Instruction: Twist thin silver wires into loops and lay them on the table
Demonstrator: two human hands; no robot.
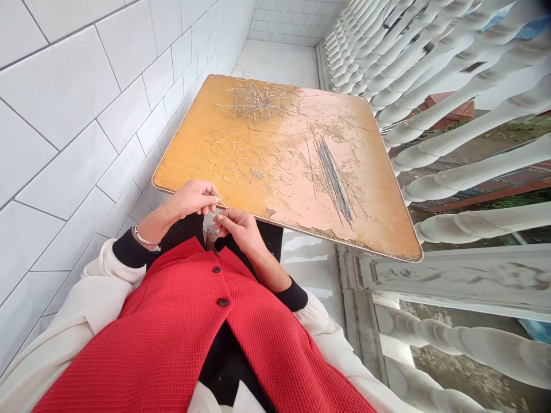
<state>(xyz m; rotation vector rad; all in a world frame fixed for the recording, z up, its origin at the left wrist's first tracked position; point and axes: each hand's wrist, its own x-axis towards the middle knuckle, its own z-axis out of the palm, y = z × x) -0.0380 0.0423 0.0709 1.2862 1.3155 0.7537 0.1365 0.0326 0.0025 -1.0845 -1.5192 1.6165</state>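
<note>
My left hand (191, 199), with a metal bracelet (145, 239) at its wrist, and my right hand (241, 229) meet just off the near edge of a worn wooden tabletop (275, 115). Fingertips of both hands pinch a thin piece of wire (219, 207). Below them, a small metal loop (210, 234) hangs partly hidden. On the tabletop lie rows of wire rings (241, 163), a tangled heap of wire (258, 100) and a bundle of straight thin rods (331, 179).
A white tiled wall (107, 132) runs along the left of the table. White turned balusters (469, 155) line the right side. A pale tiled floor (275, 63) shows beyond the table. My red waistcoat (202, 321) and cream sleeves fill the bottom of the view.
</note>
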